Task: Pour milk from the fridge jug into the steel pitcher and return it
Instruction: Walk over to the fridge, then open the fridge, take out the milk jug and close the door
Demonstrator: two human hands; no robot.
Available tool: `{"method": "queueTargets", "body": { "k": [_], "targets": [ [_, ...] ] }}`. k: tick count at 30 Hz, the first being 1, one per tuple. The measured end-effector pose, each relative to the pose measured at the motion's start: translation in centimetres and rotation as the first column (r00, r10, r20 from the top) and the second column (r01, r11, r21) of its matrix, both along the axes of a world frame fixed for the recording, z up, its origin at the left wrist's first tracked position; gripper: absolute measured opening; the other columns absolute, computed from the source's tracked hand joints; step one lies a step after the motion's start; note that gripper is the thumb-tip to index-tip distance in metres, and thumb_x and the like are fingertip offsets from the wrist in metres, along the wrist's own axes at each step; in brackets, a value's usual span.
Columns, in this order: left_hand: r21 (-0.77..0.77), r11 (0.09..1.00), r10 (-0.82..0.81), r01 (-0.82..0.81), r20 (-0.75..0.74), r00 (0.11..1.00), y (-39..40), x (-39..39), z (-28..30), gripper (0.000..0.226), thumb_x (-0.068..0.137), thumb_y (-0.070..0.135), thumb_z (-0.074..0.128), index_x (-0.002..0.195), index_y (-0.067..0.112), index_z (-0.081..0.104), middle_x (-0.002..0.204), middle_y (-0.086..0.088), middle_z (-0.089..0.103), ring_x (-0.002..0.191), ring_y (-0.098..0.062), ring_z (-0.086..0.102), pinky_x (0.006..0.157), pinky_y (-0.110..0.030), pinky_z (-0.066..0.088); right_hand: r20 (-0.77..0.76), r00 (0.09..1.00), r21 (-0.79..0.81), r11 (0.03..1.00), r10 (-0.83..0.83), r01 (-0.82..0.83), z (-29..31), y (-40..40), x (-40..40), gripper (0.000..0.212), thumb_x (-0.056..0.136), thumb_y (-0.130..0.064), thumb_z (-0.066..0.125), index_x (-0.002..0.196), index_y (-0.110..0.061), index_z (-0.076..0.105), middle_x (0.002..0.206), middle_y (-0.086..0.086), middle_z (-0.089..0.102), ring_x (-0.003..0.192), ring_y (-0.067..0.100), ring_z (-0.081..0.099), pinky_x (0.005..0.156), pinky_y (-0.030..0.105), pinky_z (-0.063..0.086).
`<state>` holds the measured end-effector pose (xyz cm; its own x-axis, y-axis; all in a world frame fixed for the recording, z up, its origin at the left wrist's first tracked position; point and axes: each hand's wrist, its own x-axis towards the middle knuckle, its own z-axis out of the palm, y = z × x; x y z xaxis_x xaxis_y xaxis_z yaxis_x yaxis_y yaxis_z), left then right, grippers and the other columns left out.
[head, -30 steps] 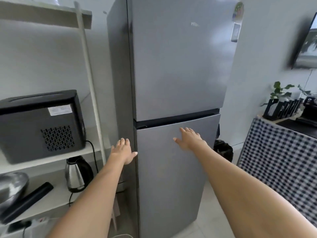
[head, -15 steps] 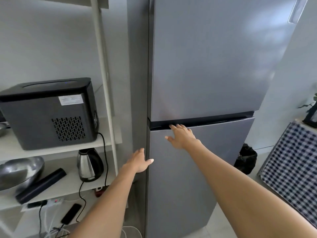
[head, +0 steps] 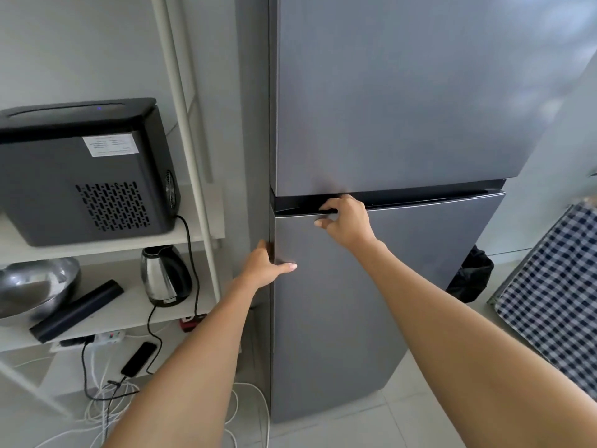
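A tall grey two-door fridge [head: 403,302] fills the middle of the view, both doors closed. My right hand [head: 347,223] has its fingers hooked into the dark handle groove [head: 420,198] along the top of the lower door. My left hand [head: 266,265] grips the lower door's left edge, thumb lying on the door front. The milk jug and the steel pitcher are not in view.
A white shelf rack [head: 190,156] stands left of the fridge with a black appliance [head: 84,173], a steel kettle [head: 164,274], a steel bowl [head: 35,286] and cables below. A black bag [head: 471,276] and a checked tablecloth [head: 555,286] are at the right.
I have come closer to the fridge. My right hand went up from the door front into the handle groove and curled. My left hand reached the door's left edge and took hold.
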<state>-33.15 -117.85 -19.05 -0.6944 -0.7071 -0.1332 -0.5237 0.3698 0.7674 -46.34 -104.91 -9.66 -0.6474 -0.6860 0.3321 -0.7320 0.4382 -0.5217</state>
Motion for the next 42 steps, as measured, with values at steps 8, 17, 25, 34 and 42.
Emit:
{"method": "queueTargets", "body": {
  "k": [8,17,25,34,42],
  "targets": [
    [-0.118,0.993,0.002,-0.004,-0.015,1.0,0.7,0.3,-0.7,0.067,0.074,0.043,0.077,0.122,0.01,0.044,0.126,-0.007,0.06,0.117,-0.029,0.055,0.088,-0.033,0.044,0.06,0.998,0.016,1.0,-0.011,0.01,0.5,-0.2,0.4,0.03,0.079,-0.016,0.076,0.105,-0.005,0.07,0.115,0.013,0.06,0.107,0.027,0.054,0.08,0.021,0.034],
    [-0.131,0.987,-0.094,0.09,-0.027,0.995,3.6,2.4,-1.4,0.076,0.072,0.05,0.076,0.127,0.013,0.039,0.135,-0.005,0.054,0.123,-0.027,0.053,0.099,-0.04,0.047,0.028,0.999,-0.013,1.0,0.027,-0.027,0.2,3.5,0.9,0.028,0.075,-0.019,0.08,0.098,-0.007,0.071,0.09,0.003,0.05,0.087,0.018,0.045,0.066,0.017,0.027],
    [0.06,0.981,-0.18,0.183,-0.044,0.983,6.7,5.6,-0.5,0.081,0.072,0.043,0.078,0.14,0.021,0.038,0.144,0.001,0.047,0.129,-0.021,0.049,0.101,-0.034,0.04,-0.059,0.998,0.052,0.999,0.002,0.001,-0.9,9.4,4.7,0.034,0.092,-0.013,0.059,0.126,-0.012,0.063,0.122,0.009,0.058,0.113,0.029,0.054,0.092,0.026,0.033],
    [0.237,0.867,-0.438,0.439,-0.061,0.897,12.6,8.9,0.1,0.072,0.078,-0.009,0.063,0.141,0.016,0.041,0.134,0.0,0.051,0.116,-0.014,0.054,0.091,-0.022,0.047,-0.101,0.992,0.112,0.99,-0.08,0.091,-0.1,18.0,8.9,0.046,0.092,0.003,0.035,0.133,-0.007,0.054,0.135,0.005,0.054,0.132,0.024,0.042,0.104,0.035,0.032],
    [0.253,0.713,-0.645,0.654,-0.129,0.753,23.5,9.6,1.4,0.06,0.083,-0.017,0.05,0.138,0.007,0.045,0.133,-0.009,0.054,0.119,-0.012,0.049,0.077,0.0,0.045,0.136,0.957,-0.037,0.964,-0.256,0.263,-0.3,28.3,12.3,0.043,0.104,-0.03,0.031,0.14,-0.016,0.05,0.15,-0.002,0.042,0.139,0.018,0.036,0.106,0.021,0.022]
  ]
}}
